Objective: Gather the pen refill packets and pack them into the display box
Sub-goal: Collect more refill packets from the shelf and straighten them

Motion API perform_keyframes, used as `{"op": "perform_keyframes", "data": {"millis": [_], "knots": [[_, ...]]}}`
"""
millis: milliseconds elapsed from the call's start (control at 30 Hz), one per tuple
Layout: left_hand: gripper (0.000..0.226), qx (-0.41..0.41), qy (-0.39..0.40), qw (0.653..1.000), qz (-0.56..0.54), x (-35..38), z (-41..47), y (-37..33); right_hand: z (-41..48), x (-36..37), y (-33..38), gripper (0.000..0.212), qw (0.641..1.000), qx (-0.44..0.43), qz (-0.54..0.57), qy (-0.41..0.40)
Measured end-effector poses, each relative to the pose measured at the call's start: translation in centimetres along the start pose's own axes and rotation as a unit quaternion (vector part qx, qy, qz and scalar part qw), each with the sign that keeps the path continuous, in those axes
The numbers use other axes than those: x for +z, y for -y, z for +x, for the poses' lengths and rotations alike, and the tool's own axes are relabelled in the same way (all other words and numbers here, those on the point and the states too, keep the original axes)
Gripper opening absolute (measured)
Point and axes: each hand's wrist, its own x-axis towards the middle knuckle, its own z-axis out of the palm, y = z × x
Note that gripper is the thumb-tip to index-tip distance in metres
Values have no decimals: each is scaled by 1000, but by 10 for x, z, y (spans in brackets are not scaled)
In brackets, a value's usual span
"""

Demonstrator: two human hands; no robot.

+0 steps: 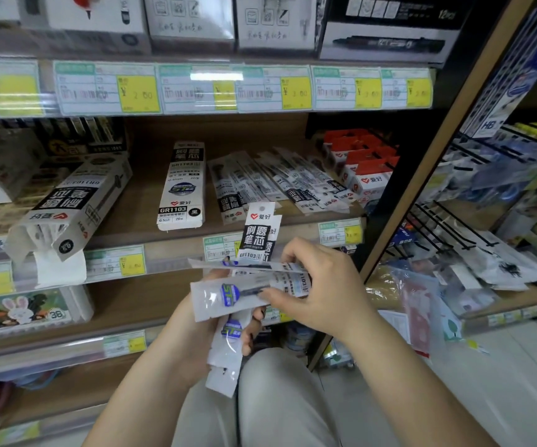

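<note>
Packets crowd both hands at lower centre of the frame. The left hand (pixel 193 337) has its fingers curled round a bundle (pixel 256 240) whose long axis runs roughly up and down, printed heads uppermost. The right hand (pixel 322 291) pinches one packet (pixel 244 293) between thumb and fingers near its right end; this one lies crosswise over the bundle, its long axis left to right, so it looks due a quarter turn before it sits flush with the others.

Beyond the hands, on the shelf (pixel 151 208) at mid-frame, the open box (pixel 67 208) lies on its side up and to the left of the grip. Its long axis slants from lower left to upper right, and its mouth, with packets already showing inside, faces lower left and overhangs the shelf edge. The left hand is the nearer to it, and any load would probably have to enter along that slant.

Further right, loose packets (pixel 280 185) lie fanned on the same shelf, up and slightly right of the right hand, which is the nearer to them. A closed box (pixel 181 185) lies flat between the two.
</note>
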Motion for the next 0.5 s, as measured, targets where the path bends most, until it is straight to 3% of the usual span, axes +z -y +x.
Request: {"op": "perform_keyframes", "data": {"millis": [133,233,367,500], "knots": [[28,12,5,1000,-9,-6,0,0,11,-15,5,49,995,47,17,87],[61,-31,63,997,-18,-5,-3,-1,19,-27,9,58,982,82,9,168],[75,-54,97,993,-49,-11,-3,-1,29,-38,17,61,968,68,-41,237],[56,-55,142,988,4,-17,-6,-1,31,-43,27,60,966,25,-96,237]]}}
